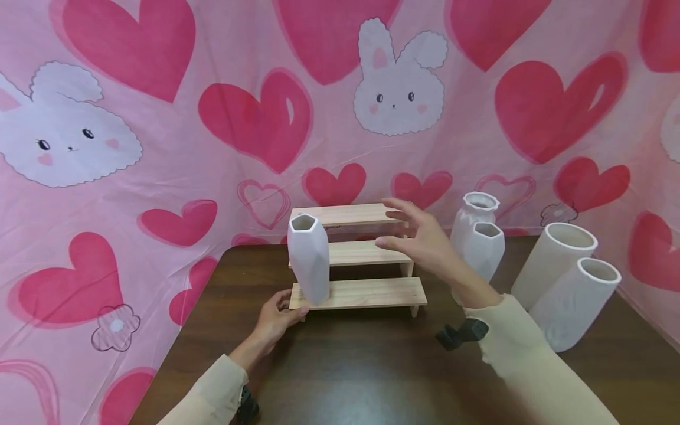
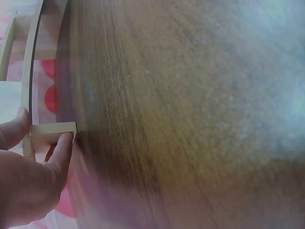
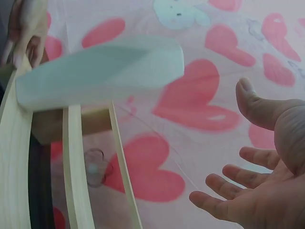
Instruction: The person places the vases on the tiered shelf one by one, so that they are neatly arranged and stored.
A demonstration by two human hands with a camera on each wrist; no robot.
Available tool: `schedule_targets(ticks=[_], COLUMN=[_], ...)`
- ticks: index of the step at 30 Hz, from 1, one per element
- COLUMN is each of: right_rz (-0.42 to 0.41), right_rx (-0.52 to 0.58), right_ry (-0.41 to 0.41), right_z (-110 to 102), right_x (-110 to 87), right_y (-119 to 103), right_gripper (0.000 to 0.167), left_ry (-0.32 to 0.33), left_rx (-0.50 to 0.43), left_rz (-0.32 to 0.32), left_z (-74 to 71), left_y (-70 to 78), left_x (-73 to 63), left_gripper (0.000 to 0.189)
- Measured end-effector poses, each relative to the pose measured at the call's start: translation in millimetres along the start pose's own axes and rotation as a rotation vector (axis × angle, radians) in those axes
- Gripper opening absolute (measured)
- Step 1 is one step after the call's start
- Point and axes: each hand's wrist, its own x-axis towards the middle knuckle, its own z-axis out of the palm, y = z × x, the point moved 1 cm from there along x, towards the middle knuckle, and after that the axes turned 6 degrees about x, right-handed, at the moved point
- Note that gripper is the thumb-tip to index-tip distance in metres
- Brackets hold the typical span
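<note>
We note the left hand (image 1: 273, 323) gripping the pale wooden three-step stand (image 1: 363, 253), the white faceted ceramic vase (image 1: 310, 260) standing on its near step's (image 1: 377, 292) left end, the right hand (image 1: 422, 239) released.

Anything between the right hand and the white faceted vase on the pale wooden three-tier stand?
Nothing visible; open air separates the right hand from the white faceted vase on the pale wooden three-tier stand.

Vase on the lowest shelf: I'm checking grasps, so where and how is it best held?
Probably mid-body, from its right, where the right hand hovers: the upright vase widens above a narrow foot, giving purchase; leftward, the left hand holds the shelf.
</note>
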Motion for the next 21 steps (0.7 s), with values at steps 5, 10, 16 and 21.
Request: schedule_targets(ticks=[5, 10, 16, 21], right_rz=[-0.03, 0.007, 0.067, 0.075], right_rx=[-0.131, -0.169, -0.231, -0.297], right_ry=[0.062, 0.117, 0.184, 0.306], right_z=[-26.8, -56.7, -91.6, -136.2], right_x=[-15.2, -31.9, -51.0, -74.8], right_y=[3.5, 3.7, 4.5, 11.1], right_gripper=[0.074, 0.074, 0.073, 0.074], left_ry=[0.002, 0.002, -0.001, 0.006], left_rx=[0.008, 0.004, 0.002, 0.013], left_rz=[0.002, 0.005, 0.005, -0.009], left_z=[0.7, 0.4, 0.7, 0.7], left_y=[0.6, -0.4, 0.1, 0.9], left_x=[-0.4, 0.9, -0.3, -0.3], left_gripper=[0.061, 0.061, 0.062, 0.061])
